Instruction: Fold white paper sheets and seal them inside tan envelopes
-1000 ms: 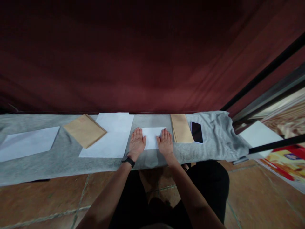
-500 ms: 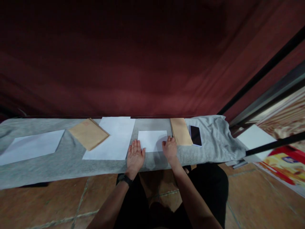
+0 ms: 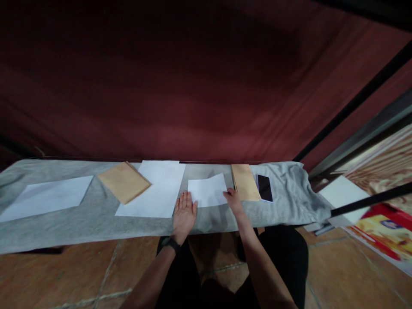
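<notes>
A small white sheet of paper [image 3: 207,192] lies in front of me on the grey cloth, its right side bent slightly upward. My right hand [image 3: 233,199] pinches that sheet at its right edge. Flat beside the sheet's lower left corner rests my left hand [image 3: 184,213], palm down with fingers stretched; a dark band is on the wrist. Just right of the right hand lie brown envelopes [image 3: 246,182]. To the left of my left hand are larger white sheets [image 3: 161,189].
More brown envelopes [image 3: 124,182] overlap the large sheets. Another white sheet [image 3: 48,197] lies far left. A phone [image 3: 264,187] sits right of the envelopes on the grey cloth [image 3: 296,197]. A dark red surface [image 3: 193,141] rises behind, and a black bar [image 3: 370,201] crosses the right side.
My right hand has taken hold of the small sheet's right edge and raised it slightly. The left hand stays flat. The whole view has shifted a little.
</notes>
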A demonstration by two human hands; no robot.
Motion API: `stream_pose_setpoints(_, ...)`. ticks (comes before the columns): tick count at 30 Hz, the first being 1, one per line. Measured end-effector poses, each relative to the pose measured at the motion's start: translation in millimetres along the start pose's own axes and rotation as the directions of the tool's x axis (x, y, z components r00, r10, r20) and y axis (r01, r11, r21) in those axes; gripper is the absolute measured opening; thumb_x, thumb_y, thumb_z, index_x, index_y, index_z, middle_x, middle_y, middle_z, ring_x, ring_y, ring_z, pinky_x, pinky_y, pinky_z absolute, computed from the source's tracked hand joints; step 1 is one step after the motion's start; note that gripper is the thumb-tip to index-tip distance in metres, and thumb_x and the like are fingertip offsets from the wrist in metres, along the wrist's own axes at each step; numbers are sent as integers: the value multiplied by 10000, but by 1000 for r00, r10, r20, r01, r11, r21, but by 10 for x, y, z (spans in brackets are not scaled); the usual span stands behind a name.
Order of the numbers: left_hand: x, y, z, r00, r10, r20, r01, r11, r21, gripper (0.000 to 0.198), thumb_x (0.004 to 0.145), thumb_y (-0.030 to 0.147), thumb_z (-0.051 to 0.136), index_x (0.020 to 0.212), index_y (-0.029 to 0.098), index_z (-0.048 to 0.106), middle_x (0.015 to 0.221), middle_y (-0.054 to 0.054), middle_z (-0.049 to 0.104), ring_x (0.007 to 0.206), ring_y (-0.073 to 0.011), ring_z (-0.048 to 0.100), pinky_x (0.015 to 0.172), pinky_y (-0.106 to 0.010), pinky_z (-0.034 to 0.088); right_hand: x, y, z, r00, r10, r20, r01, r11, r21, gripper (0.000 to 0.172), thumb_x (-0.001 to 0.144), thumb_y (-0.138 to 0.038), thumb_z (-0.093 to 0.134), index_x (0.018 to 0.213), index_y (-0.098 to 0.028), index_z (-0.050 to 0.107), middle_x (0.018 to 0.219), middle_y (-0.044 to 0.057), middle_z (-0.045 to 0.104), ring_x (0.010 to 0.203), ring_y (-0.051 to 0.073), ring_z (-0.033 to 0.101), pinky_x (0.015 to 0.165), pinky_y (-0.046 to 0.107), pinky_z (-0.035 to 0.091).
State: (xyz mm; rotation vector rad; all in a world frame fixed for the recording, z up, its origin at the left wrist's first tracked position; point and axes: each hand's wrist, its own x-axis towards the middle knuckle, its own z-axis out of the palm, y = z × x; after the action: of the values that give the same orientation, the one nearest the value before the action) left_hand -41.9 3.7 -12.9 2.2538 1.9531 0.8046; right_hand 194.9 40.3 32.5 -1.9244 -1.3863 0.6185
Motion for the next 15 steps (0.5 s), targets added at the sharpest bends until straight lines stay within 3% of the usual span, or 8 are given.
stream_pose_setpoints(4,-7,-31,-76,1000,-16,-8,15,989,-146,616,1053,427,306,1535,57,411,1563,-223,469,1471,-320,432,1230,-517,332,101,-313,-191,989,-126,-79,135,983,124,280,967,-390,487,991,-189,680,885,30,744,803,188,685,717,265,521)
stream_pose_setpoints(6,-11,-38,-116,999,-48,-6,46,971,-233,614,1056,429,310,1537,59,401,1554,-226,480,1461,-315,446,1223,-515,350,96,-443,-296,931,-304,-204,338,928,158,314,1002,-424,479,1080,-193,677,977,61,752,877,213,697,773,302,537)
stream_pose_setpoints(8,-20,-43,-148,997,-83,-8,75,940,-333,604,1059,437,308,1548,92,389,1559,-208,479,1465,-306,440,1219,-530,357,26,-490,-357,857,-470,-213,494,866,76,297,1030,-397,468,1106,-210,686,1032,76,753,945,232,699,856,344,546)
stream_pose_setpoints(11,-41,-63,-177,992,-126,-23,99,867,-488,569,1064,443,301,1550,166,401,1584,-155,463,1486,-274,411,1245,-537,320,-198,-364,-326,767,-641,-41,636,767,-87,256,1047,-281,460,1107,-233,703,1076,84,753,1028,245,694,959,392,539)
stream_pose_setpoints(15,-48,-105,-210,981,-190,-26,131,762,-634,537,1069,459,295,1499,197,483,1566,-113,498,1479,-228,424,1266,-477,298,-578,8,-166,695,-693,193,719,662,-212,226,1021,-170,504,1087,-224,713,1069,93,757,999,247,705,944,408,563)
